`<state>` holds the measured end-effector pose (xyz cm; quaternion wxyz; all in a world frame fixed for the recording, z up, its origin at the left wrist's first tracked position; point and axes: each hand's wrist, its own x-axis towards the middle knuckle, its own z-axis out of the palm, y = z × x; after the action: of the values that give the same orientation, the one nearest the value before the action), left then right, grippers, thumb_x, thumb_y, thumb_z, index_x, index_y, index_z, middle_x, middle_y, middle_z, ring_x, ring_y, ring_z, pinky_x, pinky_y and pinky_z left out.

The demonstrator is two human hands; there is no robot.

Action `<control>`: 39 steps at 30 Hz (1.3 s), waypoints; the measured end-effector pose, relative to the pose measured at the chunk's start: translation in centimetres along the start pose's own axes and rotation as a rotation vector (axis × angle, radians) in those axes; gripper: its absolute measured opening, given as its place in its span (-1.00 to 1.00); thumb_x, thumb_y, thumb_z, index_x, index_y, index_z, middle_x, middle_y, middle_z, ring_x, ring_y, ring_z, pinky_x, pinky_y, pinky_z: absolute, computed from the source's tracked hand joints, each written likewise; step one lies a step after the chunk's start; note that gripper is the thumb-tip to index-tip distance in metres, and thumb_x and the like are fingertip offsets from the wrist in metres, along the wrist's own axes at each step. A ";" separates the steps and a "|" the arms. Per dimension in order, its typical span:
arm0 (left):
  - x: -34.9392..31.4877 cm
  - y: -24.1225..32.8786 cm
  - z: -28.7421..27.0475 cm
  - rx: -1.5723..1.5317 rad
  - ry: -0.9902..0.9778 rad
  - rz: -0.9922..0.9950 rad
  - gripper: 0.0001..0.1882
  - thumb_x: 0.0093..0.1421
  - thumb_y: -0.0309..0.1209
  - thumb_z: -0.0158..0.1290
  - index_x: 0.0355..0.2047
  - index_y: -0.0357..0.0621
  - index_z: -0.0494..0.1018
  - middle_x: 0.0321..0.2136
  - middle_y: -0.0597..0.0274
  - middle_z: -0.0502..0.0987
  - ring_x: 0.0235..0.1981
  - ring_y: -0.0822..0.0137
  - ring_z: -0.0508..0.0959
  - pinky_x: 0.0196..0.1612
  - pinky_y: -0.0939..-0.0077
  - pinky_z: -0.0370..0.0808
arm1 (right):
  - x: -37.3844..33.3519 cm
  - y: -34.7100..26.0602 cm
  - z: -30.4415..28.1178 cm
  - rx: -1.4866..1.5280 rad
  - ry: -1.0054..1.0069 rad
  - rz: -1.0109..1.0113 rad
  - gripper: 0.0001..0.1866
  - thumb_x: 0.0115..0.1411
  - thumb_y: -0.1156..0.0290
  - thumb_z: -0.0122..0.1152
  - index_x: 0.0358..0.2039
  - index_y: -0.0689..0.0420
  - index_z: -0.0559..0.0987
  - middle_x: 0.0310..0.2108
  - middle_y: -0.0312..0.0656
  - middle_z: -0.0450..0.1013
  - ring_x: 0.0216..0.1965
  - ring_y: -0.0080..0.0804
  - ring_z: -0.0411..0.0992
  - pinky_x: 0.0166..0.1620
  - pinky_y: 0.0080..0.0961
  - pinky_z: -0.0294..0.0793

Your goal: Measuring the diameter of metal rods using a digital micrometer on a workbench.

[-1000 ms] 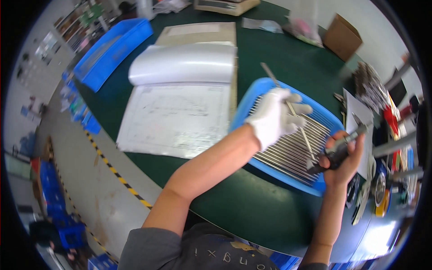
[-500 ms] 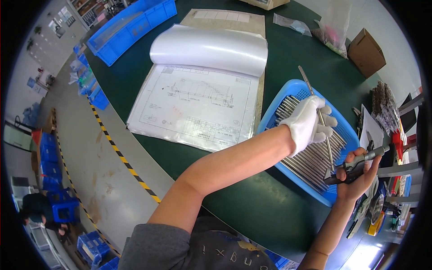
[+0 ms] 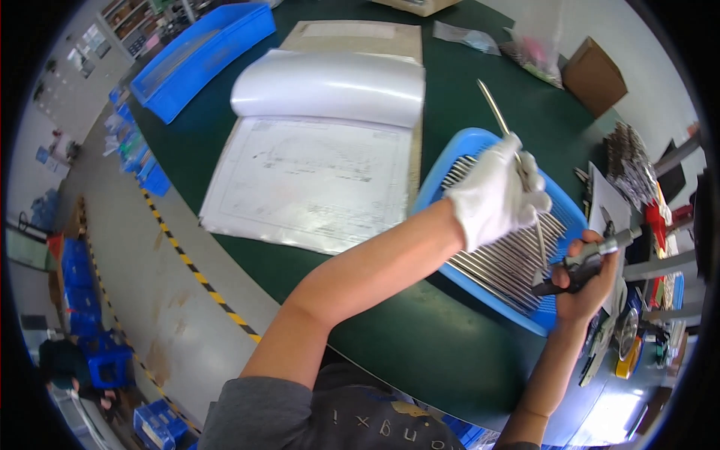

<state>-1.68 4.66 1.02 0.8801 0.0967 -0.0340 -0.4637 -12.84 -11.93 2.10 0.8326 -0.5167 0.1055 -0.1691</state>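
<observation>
My left hand (image 3: 491, 191), in a white glove that leaves some fingertips bare, is closed around a thin metal rod (image 3: 493, 105). The rod slants above the basket, its upper end pointing up and away. Its lower end comes down at the measuring jaws of a micrometer (image 3: 581, 266); whether they touch it I cannot tell. Bare and wrapped around the micrometer's frame and grey barrel is my right hand (image 3: 589, 289). Beneath both hands stands a blue plastic basket (image 3: 435, 176), holding many similar metal rods (image 3: 499, 274) laid side by side.
An open binder of technical drawings (image 3: 307, 184) lies left of the basket on the green table (image 3: 450, 337). A blue bin (image 3: 202, 56) is at the far left, a cardboard box (image 3: 594, 75) at the far right. Wrapped bundles (image 3: 630, 165) and tools crowd the right edge.
The whole view has shifted, so everything sits slightly further left. Against the basket, the rod's upper end has risen a little. Both hands keep their grips.
</observation>
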 end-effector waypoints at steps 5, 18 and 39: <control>-1.4 0.7 1.9 0.795 -0.067 0.617 -0.57 0.20 0.00 -0.29 -0.51 -0.12 0.26 -0.62 0.26 0.33 -0.53 0.26 0.50 -0.55 0.47 0.39 | -0.3 0.4 1.2 0.009 -0.020 0.071 -0.36 0.17 -0.11 -0.44 -0.39 0.27 0.40 -0.62 -0.11 0.37 -0.83 -0.47 0.20 -0.79 -0.65 0.18; -0.8 1.9 -0.5 2.440 -0.100 0.902 -0.43 -0.24 -0.01 0.17 -0.44 -0.23 0.26 -0.39 0.09 0.31 -0.39 0.15 0.40 -0.31 0.35 0.37 | 0.3 0.0 0.8 0.219 -0.120 0.119 -0.33 0.18 -0.11 -0.53 -0.43 0.27 0.40 -0.61 -0.05 0.39 -0.80 -0.42 0.22 -0.73 -0.62 0.21; -0.9 1.7 -0.5 2.450 -0.071 0.851 -0.31 -0.39 0.12 0.17 -0.45 -0.22 0.28 -0.43 0.18 0.26 -0.44 0.20 0.40 -0.32 0.38 0.37 | 0.1 0.2 1.1 0.165 -0.150 0.114 -0.32 0.14 -0.16 -0.44 -0.46 0.27 0.42 -0.61 -0.09 0.41 -0.78 -0.50 0.25 -0.73 -0.67 0.24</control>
<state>-0.76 6.46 0.88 0.2955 0.8033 -0.4845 0.1808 -12.31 -10.97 2.46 0.8863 -0.4506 0.0578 -0.0904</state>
